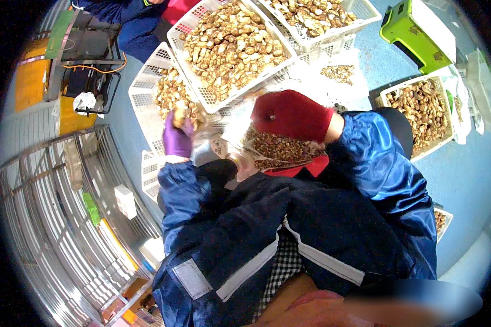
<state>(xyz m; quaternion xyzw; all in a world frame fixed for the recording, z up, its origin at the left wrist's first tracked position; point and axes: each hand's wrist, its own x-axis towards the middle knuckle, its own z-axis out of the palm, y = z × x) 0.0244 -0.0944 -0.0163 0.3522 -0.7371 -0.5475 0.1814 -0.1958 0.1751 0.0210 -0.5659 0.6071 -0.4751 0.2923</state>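
Note:
My left hand (178,136), in a purple glove, is raised beside the tilted white crate (145,90) on the left. Its fingers are closed round a pale yellowish mushroom (179,116). More brown-and-cream mushrooms (172,90) lie in that crate behind it. My right hand (290,115), in a dark red glove, is in front of me with its back toward me. Its fingers curl down out of sight, so whatever it holds is hidden. Below it, small brown trimmings (281,148) are heaped between my knees.
A full white crate of mushrooms (229,46) stands straight ahead, another mushroom crate (316,16) behind it, and a third crate (420,109) at the right. A green stool (414,38) is at the far right. Another person (131,24) in dark blue is at the upper left.

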